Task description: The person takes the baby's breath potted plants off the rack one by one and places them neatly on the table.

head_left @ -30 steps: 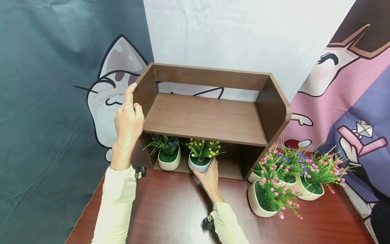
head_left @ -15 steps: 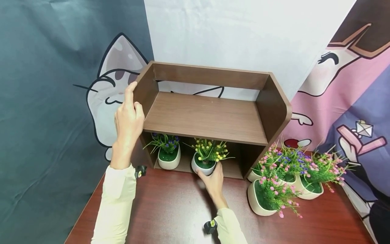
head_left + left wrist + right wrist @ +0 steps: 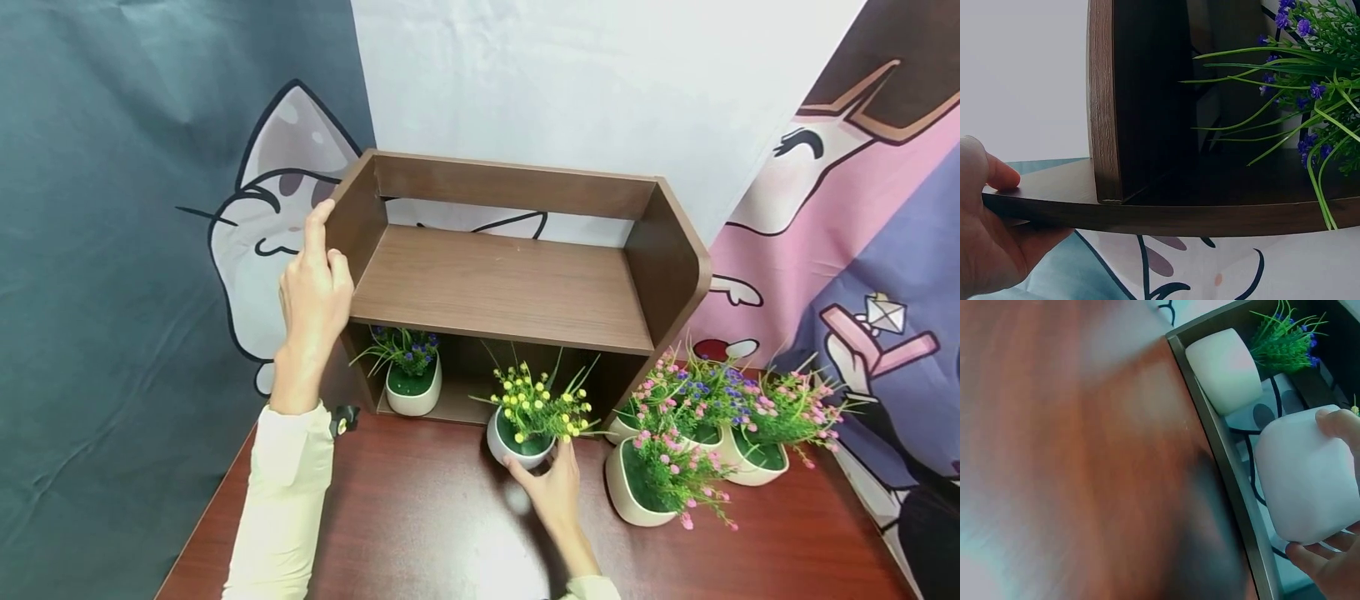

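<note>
I'd hold level the rounded white flowerpot [image 3: 1307, 478] my right hand [image 3: 553, 487] grasps, left hand [image 3: 313, 292] gripping the brown wooden shelf [image 3: 502, 279].

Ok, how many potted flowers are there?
6: a purple one low in the shelf, a yellow one in the right hand, and, beside the shelf, a front pink one, right pink one, middle purple one and partly hidden rear pink one. Others could be hidden.

A rounded white pot of yellow flowers [image 3: 531, 414] — gripped by the right hand [image 3: 553, 490] — is before the lower compartment of a brown two-tier wooden shelf [image 3: 502, 287], its side held by the left hand [image 3: 313, 287].
</note>
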Action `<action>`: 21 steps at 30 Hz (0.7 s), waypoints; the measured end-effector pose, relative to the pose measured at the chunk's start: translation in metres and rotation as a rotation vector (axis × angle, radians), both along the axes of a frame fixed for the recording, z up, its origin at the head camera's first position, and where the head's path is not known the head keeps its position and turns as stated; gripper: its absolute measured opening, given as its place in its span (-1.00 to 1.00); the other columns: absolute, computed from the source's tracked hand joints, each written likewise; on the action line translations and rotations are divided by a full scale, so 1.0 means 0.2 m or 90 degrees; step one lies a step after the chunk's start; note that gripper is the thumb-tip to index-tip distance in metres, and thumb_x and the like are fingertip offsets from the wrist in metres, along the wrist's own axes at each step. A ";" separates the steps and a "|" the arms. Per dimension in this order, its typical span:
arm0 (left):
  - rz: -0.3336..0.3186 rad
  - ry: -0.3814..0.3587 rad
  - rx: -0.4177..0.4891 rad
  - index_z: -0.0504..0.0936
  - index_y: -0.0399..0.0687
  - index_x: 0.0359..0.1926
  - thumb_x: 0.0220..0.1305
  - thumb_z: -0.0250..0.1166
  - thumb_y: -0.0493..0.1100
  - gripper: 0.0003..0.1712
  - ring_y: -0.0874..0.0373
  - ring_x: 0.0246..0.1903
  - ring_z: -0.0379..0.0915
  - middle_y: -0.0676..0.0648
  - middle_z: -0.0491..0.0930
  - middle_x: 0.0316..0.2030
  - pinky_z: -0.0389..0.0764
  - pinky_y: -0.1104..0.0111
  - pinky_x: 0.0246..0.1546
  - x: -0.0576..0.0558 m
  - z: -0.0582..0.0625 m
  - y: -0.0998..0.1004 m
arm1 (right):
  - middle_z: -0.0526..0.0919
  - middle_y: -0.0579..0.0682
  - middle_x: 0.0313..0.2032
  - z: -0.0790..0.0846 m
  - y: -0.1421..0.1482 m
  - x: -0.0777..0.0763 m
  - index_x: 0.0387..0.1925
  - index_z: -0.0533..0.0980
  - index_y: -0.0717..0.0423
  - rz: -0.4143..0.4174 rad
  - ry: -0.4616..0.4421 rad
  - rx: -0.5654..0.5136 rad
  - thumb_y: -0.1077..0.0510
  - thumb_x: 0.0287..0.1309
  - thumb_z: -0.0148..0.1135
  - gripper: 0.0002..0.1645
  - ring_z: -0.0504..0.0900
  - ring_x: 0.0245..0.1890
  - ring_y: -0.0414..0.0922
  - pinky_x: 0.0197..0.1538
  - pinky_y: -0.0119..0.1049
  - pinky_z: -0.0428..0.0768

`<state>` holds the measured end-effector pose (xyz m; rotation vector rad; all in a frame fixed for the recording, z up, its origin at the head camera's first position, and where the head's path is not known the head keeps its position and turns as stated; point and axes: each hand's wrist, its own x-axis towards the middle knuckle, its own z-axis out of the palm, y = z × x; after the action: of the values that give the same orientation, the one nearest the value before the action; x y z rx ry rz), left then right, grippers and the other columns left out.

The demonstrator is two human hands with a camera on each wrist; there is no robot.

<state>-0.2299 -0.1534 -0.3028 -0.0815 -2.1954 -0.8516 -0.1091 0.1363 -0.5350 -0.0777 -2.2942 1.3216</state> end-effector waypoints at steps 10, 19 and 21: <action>0.003 -0.009 -0.001 0.23 0.24 0.32 0.29 -0.13 -0.26 -0.41 -0.09 -0.74 0.09 -0.20 0.31 -0.65 0.10 0.17 -0.65 0.00 0.00 0.00 | 0.53 0.25 -0.03 -0.02 0.17 0.27 0.11 0.37 0.29 -0.035 -0.048 0.080 0.05 -0.51 0.63 0.03 0.48 0.02 0.16 0.02 -0.02 0.34; 0.000 -0.001 0.001 0.23 0.23 0.32 0.30 -0.13 -0.27 -0.42 -0.07 -0.75 0.07 -0.19 0.29 -0.65 0.09 0.17 -0.66 0.00 0.00 0.01 | 0.59 0.27 -0.19 -0.07 0.32 0.51 -0.01 0.41 0.35 -0.076 -0.086 0.192 0.06 -0.71 0.65 0.05 0.56 -0.18 0.18 -0.16 -0.18 0.40; 0.000 -0.003 0.000 0.23 0.23 0.32 0.30 -0.14 -0.26 -0.42 -0.07 -0.74 0.07 -0.19 0.28 -0.65 0.09 0.17 -0.66 0.00 0.00 0.01 | 0.59 0.29 -0.18 -0.07 0.36 0.54 0.01 0.41 0.36 -0.090 -0.125 0.192 0.05 -0.71 0.65 0.07 0.56 -0.17 0.19 -0.15 -0.17 0.42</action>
<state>-0.2306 -0.1521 -0.3027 -0.0789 -2.1997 -0.8528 -0.0004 0.2076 -0.5492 -0.2724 -2.5736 0.9220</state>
